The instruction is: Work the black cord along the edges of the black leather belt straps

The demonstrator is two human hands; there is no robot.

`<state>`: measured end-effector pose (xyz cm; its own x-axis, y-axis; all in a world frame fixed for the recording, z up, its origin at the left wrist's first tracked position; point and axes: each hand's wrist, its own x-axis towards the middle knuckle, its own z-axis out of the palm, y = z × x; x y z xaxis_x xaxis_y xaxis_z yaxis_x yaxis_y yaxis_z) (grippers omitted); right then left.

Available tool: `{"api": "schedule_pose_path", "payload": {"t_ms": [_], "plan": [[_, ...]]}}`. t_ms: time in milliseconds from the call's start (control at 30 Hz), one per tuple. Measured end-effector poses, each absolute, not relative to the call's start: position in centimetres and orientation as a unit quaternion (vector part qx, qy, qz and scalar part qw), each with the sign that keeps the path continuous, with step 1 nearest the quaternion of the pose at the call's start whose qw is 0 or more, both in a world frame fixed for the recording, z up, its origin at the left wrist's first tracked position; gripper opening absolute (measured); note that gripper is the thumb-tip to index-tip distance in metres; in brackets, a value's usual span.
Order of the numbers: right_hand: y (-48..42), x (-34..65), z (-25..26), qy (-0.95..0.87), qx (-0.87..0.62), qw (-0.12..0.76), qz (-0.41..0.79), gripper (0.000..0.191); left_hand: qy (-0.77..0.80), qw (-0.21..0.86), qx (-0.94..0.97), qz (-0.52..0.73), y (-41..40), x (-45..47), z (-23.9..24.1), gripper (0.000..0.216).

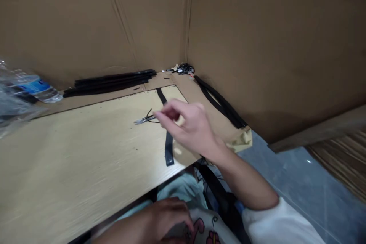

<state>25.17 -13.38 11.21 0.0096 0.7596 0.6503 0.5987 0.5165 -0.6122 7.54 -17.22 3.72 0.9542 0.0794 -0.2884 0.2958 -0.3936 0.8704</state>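
Note:
My right hand (185, 122) is over the board, thumb and fingers pinched together. Its fingertips overlap the handle end of small thread snips (140, 121), and I cannot make out what, if anything, is between them. By the snips lies a thin black cord (148, 113) with a bent end. A flat black strap (169, 148) runs across the board beneath my hand, its middle hidden; a small hole shows near its lower end. My left hand (168, 215) is low over my lap, fingers loosely bent and apart, with nothing visible in them.
The pale wooden board (85, 152) lies on cardboard. Behind it rests a stack of black straps (111, 83), with more black straps (220, 103) at the right. A tangle of small black pieces (184, 69) sits in the corner. A water bottle (37, 87) lies left, beside clear plastic. Cardboard walls (257, 38) enclose the back.

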Motion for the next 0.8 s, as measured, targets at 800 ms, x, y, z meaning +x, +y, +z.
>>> {"api": "schedule_pose_path", "payload": {"t_ms": [800], "plan": [[-29.0,33.7,-4.5,-0.566,-0.676,0.346,0.322,0.030,0.294,0.532,0.781,0.145,-21.7,7.6,-2.8,0.016]]}}
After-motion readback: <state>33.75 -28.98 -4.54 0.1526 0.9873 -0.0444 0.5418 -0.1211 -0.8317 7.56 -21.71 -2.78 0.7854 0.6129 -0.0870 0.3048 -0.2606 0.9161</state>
